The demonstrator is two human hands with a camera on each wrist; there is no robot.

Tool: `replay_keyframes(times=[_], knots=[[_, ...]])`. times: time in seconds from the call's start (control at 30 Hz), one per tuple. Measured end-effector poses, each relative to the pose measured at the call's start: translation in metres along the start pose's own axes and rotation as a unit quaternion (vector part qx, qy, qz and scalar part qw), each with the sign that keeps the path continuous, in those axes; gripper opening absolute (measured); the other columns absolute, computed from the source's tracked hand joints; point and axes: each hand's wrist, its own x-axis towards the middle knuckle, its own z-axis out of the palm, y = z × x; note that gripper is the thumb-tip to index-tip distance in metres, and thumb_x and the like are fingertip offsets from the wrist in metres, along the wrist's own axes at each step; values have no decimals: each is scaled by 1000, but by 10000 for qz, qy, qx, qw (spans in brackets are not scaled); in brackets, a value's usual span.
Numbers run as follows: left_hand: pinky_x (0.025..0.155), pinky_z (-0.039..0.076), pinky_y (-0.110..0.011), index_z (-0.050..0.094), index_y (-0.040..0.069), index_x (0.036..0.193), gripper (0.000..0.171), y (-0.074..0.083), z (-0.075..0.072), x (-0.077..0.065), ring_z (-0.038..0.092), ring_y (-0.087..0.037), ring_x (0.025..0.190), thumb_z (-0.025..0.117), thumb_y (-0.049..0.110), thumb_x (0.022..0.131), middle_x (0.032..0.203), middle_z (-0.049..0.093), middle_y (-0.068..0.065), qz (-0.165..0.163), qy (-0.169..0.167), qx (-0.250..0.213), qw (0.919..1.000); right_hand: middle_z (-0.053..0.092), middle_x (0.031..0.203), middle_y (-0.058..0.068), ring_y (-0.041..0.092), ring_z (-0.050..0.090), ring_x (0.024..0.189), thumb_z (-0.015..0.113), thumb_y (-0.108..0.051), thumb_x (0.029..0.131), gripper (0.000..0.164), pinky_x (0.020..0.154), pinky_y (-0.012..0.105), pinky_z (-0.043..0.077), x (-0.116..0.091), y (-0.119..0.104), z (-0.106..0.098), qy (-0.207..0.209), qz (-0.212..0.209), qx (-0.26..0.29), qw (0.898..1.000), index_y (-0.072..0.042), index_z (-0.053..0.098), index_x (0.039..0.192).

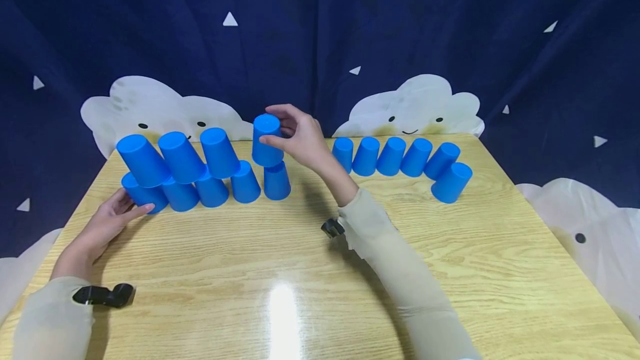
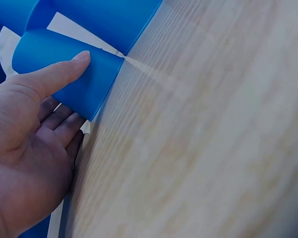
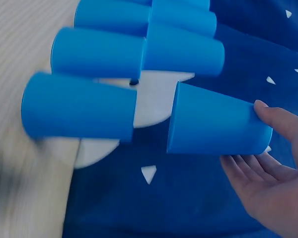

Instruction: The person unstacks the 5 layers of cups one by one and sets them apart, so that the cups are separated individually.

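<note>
Right hand [image 1: 306, 139]: we see the thumb and fingers pinching the narrow closed end of an upside-down, tapered blue plastic cup [image 3: 216, 124], spread only as wide as that end.
Held cup: we find it above the right end of a lower row of five upside-down blue cups [image 1: 212, 190], its rim apart from the rightmost lower cup [image 3: 79, 106].
Left hand [image 1: 111, 216]: we see it gripping the leftmost lower cup [image 1: 146, 190], thumb along the near side, fingers behind, spread about the cup's width.
Upper row: we count three upside-down blue cups [image 1: 181, 157] resting on the lower row.
Right-hand group: we count six more upside-down blue cups [image 1: 391, 156], five lined up and one in front at the right end.
Surface: we have a pale wood-grain table [image 1: 210, 260].
Backdrop: we see a dark blue curtain [image 1: 290, 32] with white triangles and clouds.
</note>
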Motion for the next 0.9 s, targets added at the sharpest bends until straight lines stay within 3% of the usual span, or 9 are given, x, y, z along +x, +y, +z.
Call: replay_keyframes(times=[0.2, 0.5, 0.9], knots=[[110, 4, -69, -7, 19, 157, 82, 0, 0, 2, 0, -46, 144, 52, 32, 103, 160, -2, -26, 23, 23, 45, 10000, 62, 125, 15, 22, 62, 114, 77, -3, 84, 50, 96, 25, 50, -22, 8, -37, 221, -81, 99, 9997, 2, 58, 130], [110, 4, -69, -8, 16, 157, 81, -1, 1, 3, -1, -46, 144, 51, 32, 103, 159, -3, -26, -5, 18, 43, 10000, 60, 128, 15, 27, 57, 121, 76, -8, 86, 50, 102, 26, 45, -74, 39, -101, 484, 597, -765, 9941, -1, 57, 132], [110, 5, -69, -9, 16, 157, 80, -2, 0, 3, -2, -46, 144, 50, 30, 104, 160, -4, -25, -20, 6, 14, 10000, 55, 134, 21, 37, 53, 124, 76, -12, 87, 53, 104, 44, 46, -128, 71, -166, 1025, 1317, -1835, 9688, 1, 54, 135]])
